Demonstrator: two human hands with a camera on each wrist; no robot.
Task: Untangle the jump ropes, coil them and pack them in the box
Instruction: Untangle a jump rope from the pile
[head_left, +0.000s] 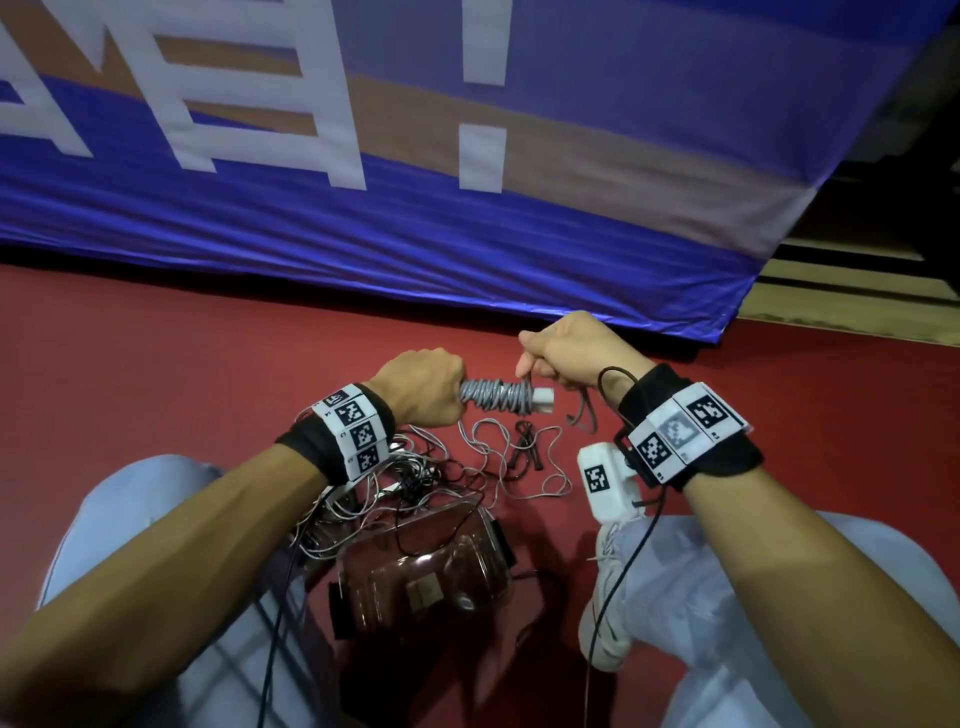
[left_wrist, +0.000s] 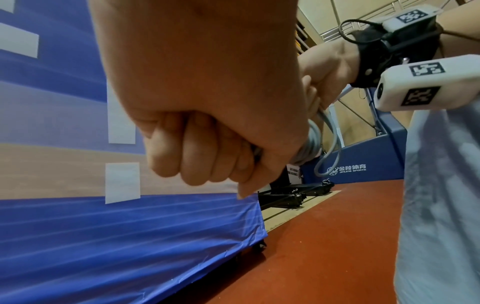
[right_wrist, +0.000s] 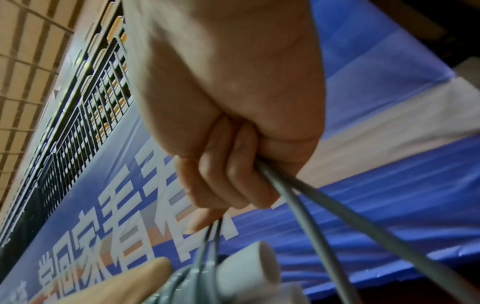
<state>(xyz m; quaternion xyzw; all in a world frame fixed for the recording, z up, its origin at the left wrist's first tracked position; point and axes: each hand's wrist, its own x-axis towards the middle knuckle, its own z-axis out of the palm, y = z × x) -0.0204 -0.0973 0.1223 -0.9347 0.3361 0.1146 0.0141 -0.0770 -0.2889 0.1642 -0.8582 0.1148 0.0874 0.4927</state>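
My left hand (head_left: 426, 387) grips one end of a grey jump rope bundle (head_left: 496, 396), its cord wound tightly around the white handles (head_left: 542, 401). My right hand (head_left: 566, 348) is closed on the loose grey cord (right_wrist: 293, 197) just above the handles' tip; a short loop hangs below it. In the left wrist view the left hand (left_wrist: 207, 148) is a closed fist with the wound cord (left_wrist: 310, 146) at its right. More tangled grey and black ropes (head_left: 431, 478) lie on the red floor. A clear plastic box (head_left: 426, 571) sits between my legs.
A big blue banner mat (head_left: 415, 208) stands right behind my hands. Black rope handles (head_left: 524, 447) lie on the floor ahead. My legs in pale trousers and a white shoe (head_left: 613, 587) flank the box. Black sensor cables hang from both wrists.
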